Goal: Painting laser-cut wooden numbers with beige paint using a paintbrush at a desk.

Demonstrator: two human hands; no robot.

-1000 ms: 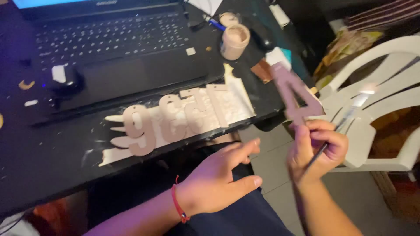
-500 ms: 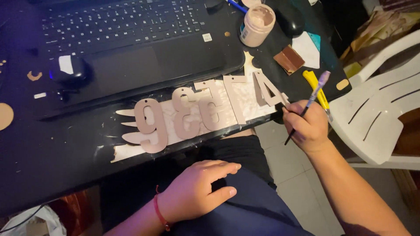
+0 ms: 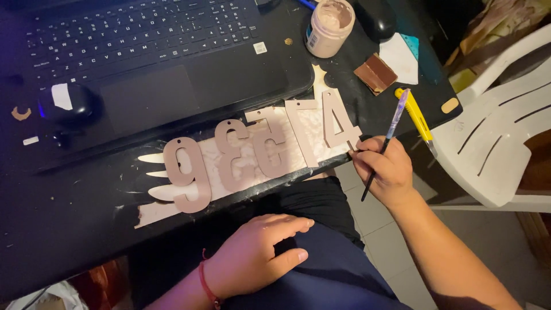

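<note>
The right hand (image 3: pixel 383 169) has its fingers (image 3: pixel 367 158) closed around a thin paintbrush (image 3: pixel 391 127), pinching the edge of the cut-out numeral four (image 3: pixel 337 121) at the table's (image 3: pixel 63 229) near edge. The left hand (image 3: pixel 259 252) rests open and empty on the lap (a red cord circles its wrist). Since the four lies right at the edge, a nudge could likely tip it off, and its paint, if not yet dry, could smear on the fingers. The other tan numerals (image 3: pixel 229 158) lie in a row on pale paper, before a laptop (image 3: pixel 155 51). An open paint jar (image 3: pixel 328 26) and a yellow cutter (image 3: pixel 418 119) lie beyond. A white plastic chair (image 3: pixel 505 126) stands on the tiled floor.
</note>
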